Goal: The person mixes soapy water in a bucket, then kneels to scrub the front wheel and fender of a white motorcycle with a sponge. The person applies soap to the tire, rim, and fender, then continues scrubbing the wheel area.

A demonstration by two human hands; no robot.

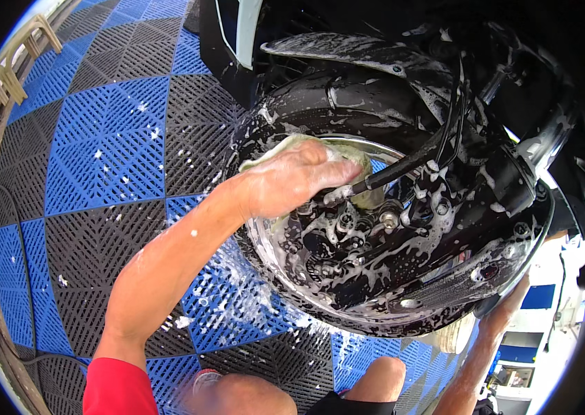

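A black motorcycle wheel (385, 328) covered in soap suds fills the middle. My left hand (297, 176) presses a pale yellow-green wash cloth or sponge (352, 155) against the inside of the rim, near a black cable or hose (406, 163). Above the tyre is a sudsy black fender (375, 101). My right arm reaches up along the wheel's right side; its hand is mostly hidden behind the sudsy black bodywork, so what it touches does not show. Foam clings to the hub parts (347, 223).
Blue and black slatted floor tiles (111, 140) carry splashes of foam. A beige plastic stool (10, 78) stands at the upper left. A dark cable (25, 270) runs along the left edge. Behind the wheel at right is a whitish bucket (455, 337); shelves (520, 340) stand beyond.
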